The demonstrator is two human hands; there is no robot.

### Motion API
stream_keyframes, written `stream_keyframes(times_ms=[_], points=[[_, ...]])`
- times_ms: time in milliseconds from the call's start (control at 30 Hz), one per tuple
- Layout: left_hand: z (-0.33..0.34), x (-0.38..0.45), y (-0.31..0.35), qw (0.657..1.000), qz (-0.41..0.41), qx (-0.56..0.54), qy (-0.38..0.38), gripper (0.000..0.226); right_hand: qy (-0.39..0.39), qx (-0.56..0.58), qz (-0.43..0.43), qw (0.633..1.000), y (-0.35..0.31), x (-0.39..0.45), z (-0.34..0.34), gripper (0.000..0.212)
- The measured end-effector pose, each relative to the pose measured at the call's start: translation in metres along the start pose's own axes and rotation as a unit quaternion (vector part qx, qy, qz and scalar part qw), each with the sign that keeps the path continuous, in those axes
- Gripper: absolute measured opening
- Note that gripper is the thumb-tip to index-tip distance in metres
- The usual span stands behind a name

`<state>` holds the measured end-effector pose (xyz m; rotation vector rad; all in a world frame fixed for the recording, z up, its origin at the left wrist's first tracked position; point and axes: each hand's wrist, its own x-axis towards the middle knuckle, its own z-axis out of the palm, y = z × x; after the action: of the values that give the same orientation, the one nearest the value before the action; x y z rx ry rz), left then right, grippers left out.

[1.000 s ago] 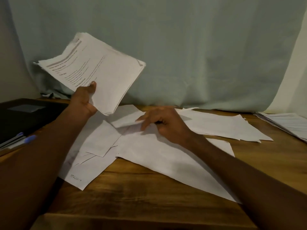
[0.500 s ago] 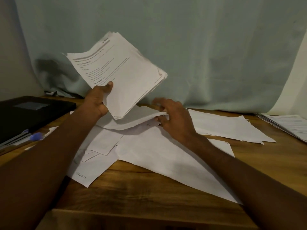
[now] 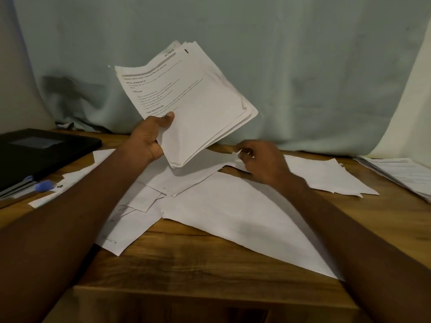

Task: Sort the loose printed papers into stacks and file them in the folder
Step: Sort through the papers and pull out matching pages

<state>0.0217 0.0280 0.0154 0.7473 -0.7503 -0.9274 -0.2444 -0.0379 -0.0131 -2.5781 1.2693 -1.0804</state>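
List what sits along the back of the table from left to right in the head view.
Black folder → left hand gripping the raised sheaf of printed papers → right hand pinching a loose sheet → spread of blank sheets → stack of papers at the right edge.

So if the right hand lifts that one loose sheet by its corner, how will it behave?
Probably floppy: the sheet pinched by the right hand is single and thin, so it should droop from the grip. Likely very light, needing little pinch force. It overlaps other loose papers on the wooden table, so it may drag a neighbour along.
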Motion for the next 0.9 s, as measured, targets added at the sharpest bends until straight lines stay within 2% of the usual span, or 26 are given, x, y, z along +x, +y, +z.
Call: stream_keyframes(times_ms=[33,67,167,233,300,367,533,633,733,800,833,900], points=[[0.001,-0.001,-0.001,1.0,-0.004,0.006,0.002,0.024,-0.015,-0.031,0.034,0.999,0.013,0.002,-0.008,0.021],[0.001,-0.001,-0.003,1.0,-0.009,0.007,0.007,0.024,-0.05,-0.062,0.073,0.994,0.024,0.002,-0.014,0.033],[0.001,-0.002,-0.007,0.999,-0.033,0.02,0.021,0.026,-0.204,-0.118,0.165,0.958,0.045,-0.002,-0.025,0.072],[0.002,-0.004,-0.009,0.995,-0.034,0.073,0.055,0.028,-0.241,-0.114,0.181,0.947,0.052,-0.001,-0.023,0.078],[0.003,-0.004,-0.012,0.979,0.013,0.163,0.121,0.034,-0.213,-0.126,0.169,0.954,0.055,0.001,-0.022,0.077],[0.004,-0.002,-0.014,0.968,0.056,0.19,0.152,0.039,-0.188,-0.142,0.15,0.96,0.056,0.003,-0.018,0.067],[0.002,0.001,-0.013,0.968,0.069,0.187,0.15,0.039,-0.128,-0.156,0.104,0.974,0.053,0.003,-0.016,0.037],[-0.002,0.005,-0.014,0.971,0.068,0.166,0.158,0.038,-0.058,-0.154,0.08,0.983,0.05,0.004,-0.019,0.022],[-0.007,0.007,-0.013,0.971,0.074,0.127,0.188,0.033,0.044,-0.075,0.1,0.991,0.051,0.006,-0.029,0.014],[-0.011,0.009,-0.008,0.975,0.067,0.089,0.19,0.035,0.138,0.039,0.125,0.982,0.049,0.009,-0.041,0.015],[-0.013,0.011,-0.005,0.978,0.063,0.069,0.185,0.036,0.182,0.138,0.144,0.963,0.048,0.011,-0.05,0.015],[-0.017,0.012,-0.001,0.984,0.058,0.047,0.164,0.038,0.216,0.355,0.165,0.895,0.047,0.014,-0.066,0.019]])
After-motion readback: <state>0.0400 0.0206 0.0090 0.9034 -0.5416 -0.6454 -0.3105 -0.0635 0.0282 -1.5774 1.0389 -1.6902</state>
